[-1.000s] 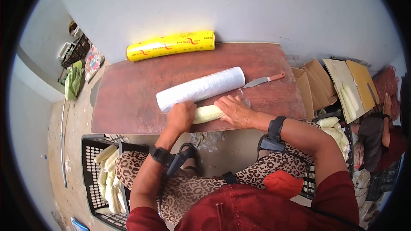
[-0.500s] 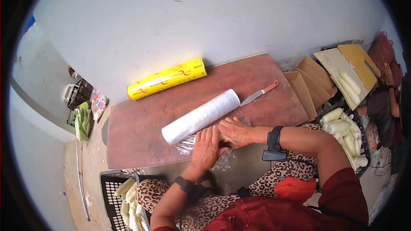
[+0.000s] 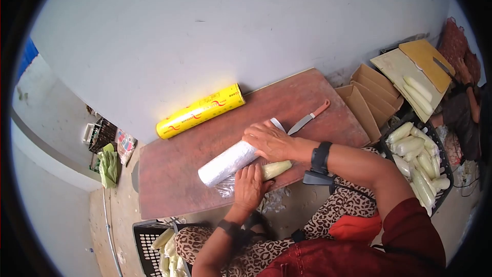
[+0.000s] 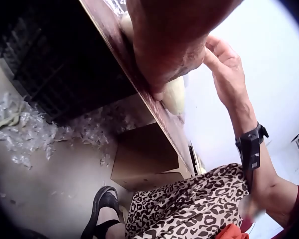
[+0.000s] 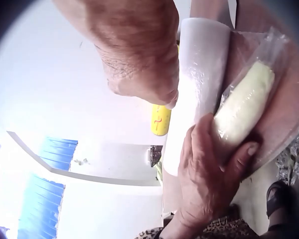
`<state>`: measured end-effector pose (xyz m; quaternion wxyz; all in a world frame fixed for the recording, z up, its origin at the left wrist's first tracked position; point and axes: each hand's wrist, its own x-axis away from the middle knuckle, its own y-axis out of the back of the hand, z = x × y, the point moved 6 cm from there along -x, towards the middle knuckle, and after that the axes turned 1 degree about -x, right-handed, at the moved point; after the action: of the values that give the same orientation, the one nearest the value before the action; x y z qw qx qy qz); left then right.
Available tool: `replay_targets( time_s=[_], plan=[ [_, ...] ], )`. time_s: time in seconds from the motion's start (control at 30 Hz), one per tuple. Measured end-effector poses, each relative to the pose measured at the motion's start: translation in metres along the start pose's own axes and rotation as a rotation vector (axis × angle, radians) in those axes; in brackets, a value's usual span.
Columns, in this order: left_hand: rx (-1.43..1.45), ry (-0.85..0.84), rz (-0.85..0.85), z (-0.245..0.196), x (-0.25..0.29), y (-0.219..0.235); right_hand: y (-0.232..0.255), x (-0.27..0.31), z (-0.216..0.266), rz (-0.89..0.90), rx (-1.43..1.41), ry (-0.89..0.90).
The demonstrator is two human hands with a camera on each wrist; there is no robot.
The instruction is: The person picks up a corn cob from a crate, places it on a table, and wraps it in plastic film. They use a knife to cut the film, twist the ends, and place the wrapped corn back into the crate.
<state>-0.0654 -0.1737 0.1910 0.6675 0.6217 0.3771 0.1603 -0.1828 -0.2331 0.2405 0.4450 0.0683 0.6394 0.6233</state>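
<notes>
On the table's near side, my left hand [image 3: 248, 187] grips a long pale green vegetable [image 3: 277, 169]. In the right wrist view clear film covers this vegetable [image 5: 244, 102], with the left fingers on one side and the thumb on the other. My right hand [image 3: 271, 141] lies across the white roll of cling film [image 3: 228, 164], just behind the vegetable, its fingers reaching over the top. Loose clear film [image 3: 224, 189] shows beside the left hand. A knife [image 3: 310, 117] with a reddish handle lies beyond the roll's right end.
A yellow printed roll [image 3: 200, 112] lies along the table's back edge by the wall. Black crates of pale vegetables stand at the right [image 3: 446, 187] and left [image 3: 146, 246]. Right of the table is a cardboard box [image 3: 366, 95]. Another person's arm [image 3: 471, 100] shows far right.
Both hands were on the vegetable earlier; the right hand has moved up onto the white roll. The left hand stays at the vegetable, whose right end now shows. The head view has tilted.
</notes>
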Motion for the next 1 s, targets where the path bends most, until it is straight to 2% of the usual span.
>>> replay_targets(
  time_s=[0.07,0.17,0.27,0.47,0.57,0.67,0.8,0.9,1.0],
  plan=[
    [-0.004,0.007,-0.002,-0.001,-0.002,-0.001,-0.006,-0.006,-0.010,0.038,0.068,-0.043],
    [-0.013,0.001,-0.010,-0.001,-0.001,0.000,-0.028,-0.012,-0.024,0.223,0.077,-0.146],
    [-0.008,-0.002,-0.024,0.000,-0.004,0.000,-0.035,-0.008,-0.026,0.253,0.037,-0.108],
    [0.015,0.026,0.023,0.005,-0.003,-0.006,-0.041,-0.008,-0.017,0.297,0.194,-0.082],
    [0.021,0.011,0.037,0.007,-0.002,-0.006,-0.030,-0.006,-0.046,0.471,0.020,-0.340],
    [0.030,0.023,0.093,0.004,-0.003,-0.001,-0.034,-0.003,-0.072,0.442,-0.109,-0.466],
    [0.064,0.005,0.137,0.002,-0.002,-0.001,-0.027,-0.004,-0.067,0.089,0.065,-0.299],
    [0.097,0.008,0.141,0.002,-0.001,-0.002,-0.017,-0.013,-0.058,0.059,0.172,-0.302],
    [0.123,0.027,0.132,0.004,0.001,-0.003,-0.034,-0.010,-0.048,0.033,0.031,-0.205]
  ],
)
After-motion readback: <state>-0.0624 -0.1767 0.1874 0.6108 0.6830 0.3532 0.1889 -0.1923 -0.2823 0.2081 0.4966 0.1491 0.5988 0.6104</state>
